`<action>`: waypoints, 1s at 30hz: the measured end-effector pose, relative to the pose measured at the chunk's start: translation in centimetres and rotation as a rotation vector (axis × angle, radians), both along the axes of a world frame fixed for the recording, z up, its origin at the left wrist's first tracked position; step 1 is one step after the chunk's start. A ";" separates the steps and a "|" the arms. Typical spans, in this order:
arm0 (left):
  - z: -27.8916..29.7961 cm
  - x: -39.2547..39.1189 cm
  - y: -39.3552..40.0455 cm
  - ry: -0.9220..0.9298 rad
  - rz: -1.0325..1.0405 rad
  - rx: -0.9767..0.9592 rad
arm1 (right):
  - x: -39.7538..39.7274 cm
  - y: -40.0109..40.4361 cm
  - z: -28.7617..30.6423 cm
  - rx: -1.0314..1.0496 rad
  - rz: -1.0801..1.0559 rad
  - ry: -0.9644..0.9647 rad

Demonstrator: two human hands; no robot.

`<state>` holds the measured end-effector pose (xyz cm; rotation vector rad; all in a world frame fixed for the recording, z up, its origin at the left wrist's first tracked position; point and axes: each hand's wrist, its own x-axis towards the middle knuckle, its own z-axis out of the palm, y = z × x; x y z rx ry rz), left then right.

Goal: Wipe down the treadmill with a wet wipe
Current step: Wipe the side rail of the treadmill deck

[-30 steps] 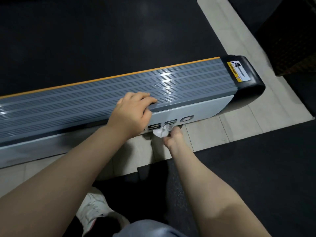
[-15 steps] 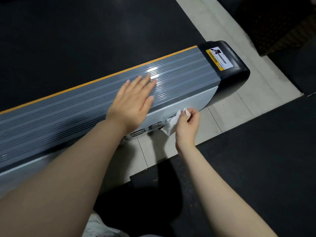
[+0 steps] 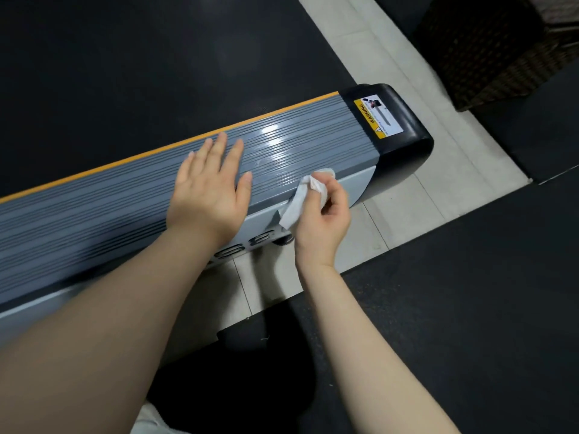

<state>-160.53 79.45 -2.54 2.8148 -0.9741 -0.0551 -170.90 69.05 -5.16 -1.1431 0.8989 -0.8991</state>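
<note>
Treadmill: grey ribbed side rail with black end cap, lying across tiled floor. Left hand: flat, fingers straight, resting on rail. Right hand: pinching white wet wipe against the rail's outer edge.

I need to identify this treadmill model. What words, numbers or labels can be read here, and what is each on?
"WARNING": on the yellow strip of the warning sticker, on the black end cap.
Sticker's small print and pictogram: too small to read.
Raised characters on the pale side panel: partly hidden by the left hand and right hand; unreadable.
</note>
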 end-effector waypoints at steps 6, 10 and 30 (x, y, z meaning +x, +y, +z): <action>0.1 0.1 0.1 -0.005 -0.004 0.005 | -0.1 -1.1 -2.7 -0.035 -0.050 0.041; 0.4 0.0 0.3 0.001 -0.009 0.004 | -0.4 -3.4 -6.8 0.496 -0.172 0.185; -0.1 0.0 0.2 -0.039 -0.002 -0.031 | 0.0 -7.7 -5.9 0.706 -0.108 0.240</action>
